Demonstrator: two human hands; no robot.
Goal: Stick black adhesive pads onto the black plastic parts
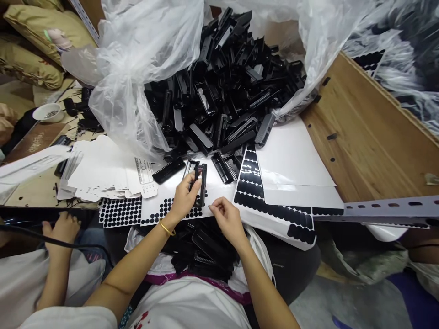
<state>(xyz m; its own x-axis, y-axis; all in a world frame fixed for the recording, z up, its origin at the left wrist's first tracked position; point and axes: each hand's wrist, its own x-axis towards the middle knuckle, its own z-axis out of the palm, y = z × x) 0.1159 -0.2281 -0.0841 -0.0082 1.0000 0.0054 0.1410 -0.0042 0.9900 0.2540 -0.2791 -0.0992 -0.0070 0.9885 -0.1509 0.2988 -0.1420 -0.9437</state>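
Observation:
My left hand (pixel 185 196) grips a black plastic frame part (pixel 200 185), held upright over a white sheet of black round pads (pixel 161 210). My right hand (pixel 226 217) sits just right of the part with thumb and fingers pinched together; what it pinches is too small to make out. A gold bangle (pixel 167 228) is on my left wrist. In my lap lies a heap of black parts (pixel 206 251). Right of my hands lies a sheet of black oval pads (pixel 260 192).
A big pile of black plastic parts (pixel 226 82) spills from a clear plastic bag (pixel 137 68) onto the wooden table (pixel 370 137). Flat white cartons (pixel 103 169) lie at left. A white bowl (pixel 49 112) stands far left. Another person's hand (pixel 61 228) rests at lower left.

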